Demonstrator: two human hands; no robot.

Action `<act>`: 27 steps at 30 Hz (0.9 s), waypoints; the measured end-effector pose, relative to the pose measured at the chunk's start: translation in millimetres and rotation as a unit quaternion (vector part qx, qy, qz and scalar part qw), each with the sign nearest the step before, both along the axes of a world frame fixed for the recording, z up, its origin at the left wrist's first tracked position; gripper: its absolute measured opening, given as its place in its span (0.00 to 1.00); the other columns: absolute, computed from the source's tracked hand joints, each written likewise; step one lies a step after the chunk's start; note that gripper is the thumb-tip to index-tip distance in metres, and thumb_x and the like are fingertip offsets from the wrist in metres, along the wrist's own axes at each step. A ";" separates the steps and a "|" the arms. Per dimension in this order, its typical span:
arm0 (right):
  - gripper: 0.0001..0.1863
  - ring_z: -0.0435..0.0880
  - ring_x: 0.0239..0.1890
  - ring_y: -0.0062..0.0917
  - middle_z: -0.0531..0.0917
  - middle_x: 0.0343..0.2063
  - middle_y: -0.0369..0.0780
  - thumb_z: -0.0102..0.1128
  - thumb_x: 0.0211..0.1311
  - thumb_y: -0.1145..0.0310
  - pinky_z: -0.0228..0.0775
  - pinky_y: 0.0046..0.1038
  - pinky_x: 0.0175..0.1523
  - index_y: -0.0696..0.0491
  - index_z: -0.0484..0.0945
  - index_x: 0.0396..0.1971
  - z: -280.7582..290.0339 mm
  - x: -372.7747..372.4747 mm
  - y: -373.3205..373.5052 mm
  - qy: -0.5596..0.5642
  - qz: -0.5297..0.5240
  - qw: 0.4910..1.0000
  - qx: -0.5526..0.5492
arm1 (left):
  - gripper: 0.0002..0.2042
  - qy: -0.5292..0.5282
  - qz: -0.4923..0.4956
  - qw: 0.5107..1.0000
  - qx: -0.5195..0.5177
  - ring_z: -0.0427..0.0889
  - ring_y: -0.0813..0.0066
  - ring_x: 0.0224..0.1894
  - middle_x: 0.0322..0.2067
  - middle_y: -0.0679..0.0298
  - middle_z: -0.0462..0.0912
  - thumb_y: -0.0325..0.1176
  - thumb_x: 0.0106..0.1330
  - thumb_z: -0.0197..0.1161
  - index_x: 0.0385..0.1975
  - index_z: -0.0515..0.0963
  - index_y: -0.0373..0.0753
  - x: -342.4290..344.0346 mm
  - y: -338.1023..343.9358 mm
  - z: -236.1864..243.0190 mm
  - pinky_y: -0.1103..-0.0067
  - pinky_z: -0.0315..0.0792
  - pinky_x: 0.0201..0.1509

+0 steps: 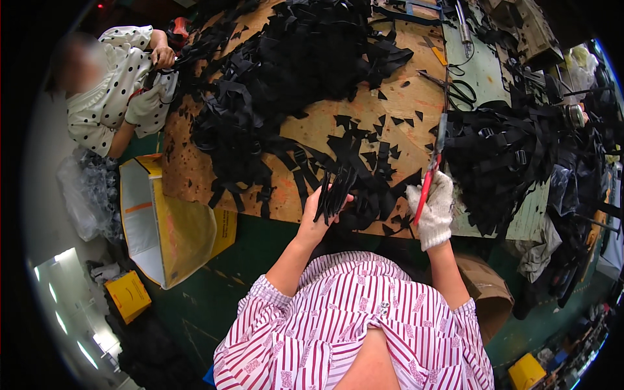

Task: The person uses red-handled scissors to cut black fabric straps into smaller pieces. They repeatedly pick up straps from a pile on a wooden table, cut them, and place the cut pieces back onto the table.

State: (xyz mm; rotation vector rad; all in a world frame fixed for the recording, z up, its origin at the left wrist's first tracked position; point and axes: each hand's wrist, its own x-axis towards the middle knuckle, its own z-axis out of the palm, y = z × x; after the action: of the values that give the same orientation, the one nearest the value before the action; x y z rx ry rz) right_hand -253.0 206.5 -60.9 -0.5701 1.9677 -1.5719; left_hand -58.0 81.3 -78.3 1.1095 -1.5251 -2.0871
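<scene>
My bare left hand (314, 221) is closed around a bundle of black webbing straps (334, 192) at the near edge of the wooden table. The strap ends stick up past the fingers, and more straps lie just beyond on the tabletop. To the right, my right hand (434, 211) wears a white knitted glove. It grips a red-handled tool with a long grey blade (428, 183), which points away from me; whether it is scissors or a knife I cannot tell. The blade is apart from the bundle. Small black triangular offcuts (370, 158) lie scattered around.
A large heap of black straps (286, 58) covers the far table (318, 127); another pile (500, 156) lies right. Black-handled scissors (455, 90) rest beyond. At left, a person (117, 84) in a dotted top works beside a yellow-and-white bag (159, 221). A cardboard box (484, 286) stands low right.
</scene>
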 end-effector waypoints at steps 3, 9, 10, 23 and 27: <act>0.25 0.72 0.31 0.16 0.72 0.34 0.35 0.63 0.51 0.76 0.67 0.19 0.38 0.56 0.61 0.48 5.1 12.1 0.7 0.045 0.060 0.997 -0.010 | 0.16 0.126 0.019 0.989 0.078 0.73 0.82 0.24 0.45 0.57 0.79 0.27 0.64 0.55 0.52 0.69 0.35 -11.3 10.7 16.3 0.85 0.69 0.27; 0.27 0.70 0.29 0.15 0.70 0.33 0.34 0.65 0.50 0.77 0.68 0.18 0.36 0.53 0.61 0.49 -3.9 28.7 -2.1 -0.003 0.104 0.994 -0.040 | 0.11 0.119 -0.066 0.991 0.015 0.77 0.78 0.27 0.31 0.65 0.73 0.23 0.64 0.53 0.46 0.70 0.30 -34.1 20.9 20.9 0.83 0.71 0.34; 0.27 0.70 0.28 0.15 0.70 0.32 0.34 0.65 0.50 0.77 0.68 0.18 0.35 0.53 0.61 0.48 -4.2 28.4 -2.5 0.021 0.105 0.994 -0.032 | 0.11 0.103 -0.068 0.992 0.006 0.76 0.79 0.26 0.30 0.65 0.73 0.24 0.64 0.54 0.45 0.70 0.30 -34.4 20.0 21.8 0.83 0.71 0.33; 0.29 0.75 0.31 0.18 0.75 0.30 0.37 0.70 0.45 0.73 0.71 0.23 0.38 0.57 0.62 0.44 5.9 26.4 49.8 -0.096 0.152 0.982 0.057 | 0.17 -0.003 0.002 0.994 -0.106 0.72 0.81 0.33 0.40 0.67 0.73 0.25 0.63 0.55 0.52 0.73 0.41 -3.8 16.1 -36.0 0.81 0.68 0.31; 0.36 0.78 0.34 0.29 0.77 0.32 0.43 0.73 0.39 0.62 0.70 0.30 0.43 0.58 0.64 0.47 18.6 27.1 59.4 0.007 0.219 0.959 0.181 | 0.20 0.019 0.064 0.998 0.005 0.72 0.80 0.35 0.47 0.66 0.70 0.21 0.61 0.53 0.54 0.72 0.46 -13.0 17.5 -24.2 0.83 0.69 0.35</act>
State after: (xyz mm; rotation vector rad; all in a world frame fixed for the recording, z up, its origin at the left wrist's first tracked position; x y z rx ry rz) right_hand -226.0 265.9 -42.3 -0.7957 1.9078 -0.9157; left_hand -71.0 98.8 -102.5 1.1324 -1.3899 -2.0214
